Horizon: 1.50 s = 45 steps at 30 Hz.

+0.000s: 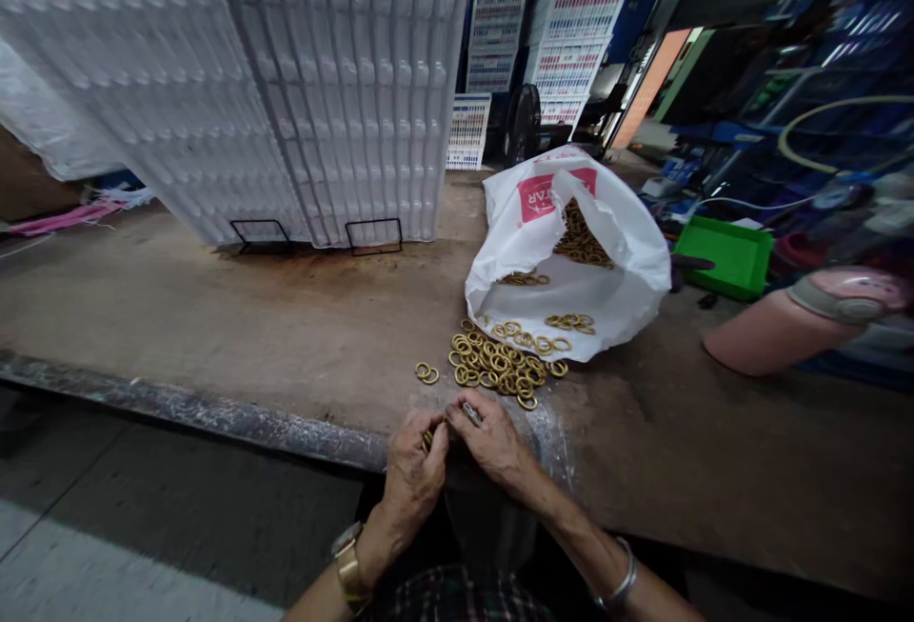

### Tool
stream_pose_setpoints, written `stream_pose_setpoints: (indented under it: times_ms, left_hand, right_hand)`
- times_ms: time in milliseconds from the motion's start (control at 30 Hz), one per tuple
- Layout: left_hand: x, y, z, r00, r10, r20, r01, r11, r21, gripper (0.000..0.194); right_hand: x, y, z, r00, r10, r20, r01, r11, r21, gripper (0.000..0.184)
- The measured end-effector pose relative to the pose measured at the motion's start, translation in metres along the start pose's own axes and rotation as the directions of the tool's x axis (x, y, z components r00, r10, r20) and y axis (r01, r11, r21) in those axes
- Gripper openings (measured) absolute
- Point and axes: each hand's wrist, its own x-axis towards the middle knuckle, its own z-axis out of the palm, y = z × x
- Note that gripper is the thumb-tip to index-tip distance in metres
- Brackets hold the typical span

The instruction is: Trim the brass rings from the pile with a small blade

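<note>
Close together at the table's front edge are both of my hands. My left hand [416,460] is closed around brass rings [427,440], which peek out between thumb and fingers. My right hand [492,441] pinches a small silvery metal piece [471,413] whose kind I cannot make out; its fingertips are by the left thumb. Just beyond lies a heap of brass rings [500,362], with a few loose rings [427,372] to its left. The heap spills from the mouth of a white plastic sack [621,293] lying on its side, with more rings inside.
Stacked clear ribbed plastic trays [343,108] stand upright at the back left, against black wire stands [375,237]. To the right are a pink bottle [785,327] and a green tray [725,255]. White crates [571,50] and a black fan [524,122] are behind the wooden table [214,317].
</note>
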Motion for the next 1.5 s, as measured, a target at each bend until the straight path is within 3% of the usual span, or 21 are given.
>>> stream_pose_setpoints:
  times_ms: [67, 167, 267, 333, 500, 767, 867, 967, 1167, 1333, 1500]
  left_hand:
    - [0.000, 0.001, 0.000, 1.000, 0.006, 0.017, -0.006, 1.000, 0.004, 0.018]
    - [0.001, 0.008, -0.002, 0.980, -0.154, 0.122, 0.169, 0.978, -0.125, 0.021]
    - [0.001, 0.013, -0.005, 0.886, -0.354, 0.299, 0.441, 0.842, -0.310, 0.028]
    - [0.001, 0.014, -0.006, 0.836, -0.404, 0.370, 0.537, 0.740, -0.404, 0.030]
    - [-0.001, 0.012, -0.007, 0.817, -0.387, 0.428, 0.574, 0.625, -0.529, 0.026]
    - [-0.004, 0.011, -0.009, 0.817, -0.366, 0.446, 0.577, 0.548, -0.606, 0.028]
    - [-0.005, 0.009, -0.009, 0.822, -0.364, 0.437, 0.569, 0.551, -0.611, 0.028]
    - [-0.004, 0.007, -0.009, 0.834, -0.374, 0.405, 0.551, 0.579, -0.601, 0.029]
    - [-0.003, 0.008, -0.011, 0.869, -0.374, 0.323, 0.490, 0.736, -0.467, 0.034]
    - [-0.002, 0.010, -0.010, 0.895, -0.360, 0.262, 0.439, 0.815, -0.379, 0.035]
    - [-0.002, 0.008, -0.009, 0.892, -0.381, 0.244, 0.447, 0.824, -0.348, 0.036]
  right_hand:
    - [0.000, 0.002, 0.001, 1.000, 0.030, 0.003, -0.030, 1.000, -0.009, 0.023]
    - [-0.001, 0.002, 0.003, 0.999, 0.042, -0.015, -0.042, 0.999, -0.014, 0.020]
    - [-0.003, -0.002, 0.003, 0.998, 0.060, -0.006, -0.060, 0.998, 0.008, 0.019]
    - [-0.003, -0.003, 0.003, 0.998, 0.064, 0.012, -0.065, 0.997, 0.030, 0.020]
    - [-0.002, 0.001, 0.005, 0.998, 0.063, 0.009, -0.063, 0.992, 0.109, 0.021]
    - [-0.001, 0.004, 0.008, 0.999, 0.021, 0.026, -0.024, 0.994, 0.103, 0.025]
    - [0.000, 0.008, 0.008, 1.000, 0.020, -0.002, -0.020, 0.997, 0.079, 0.023]
    - [-0.003, 0.012, 0.007, 0.999, -0.032, -0.032, 0.029, 0.996, -0.089, 0.018]
    - [-0.011, 0.016, 0.009, 0.978, -0.160, 0.136, 0.206, 0.861, -0.465, 0.022]
    - [-0.010, 0.013, 0.010, 0.976, -0.120, 0.180, 0.203, 0.796, -0.571, 0.028]
    - [-0.009, 0.006, 0.010, 0.978, 0.005, 0.209, 0.135, 0.752, -0.646, 0.029]
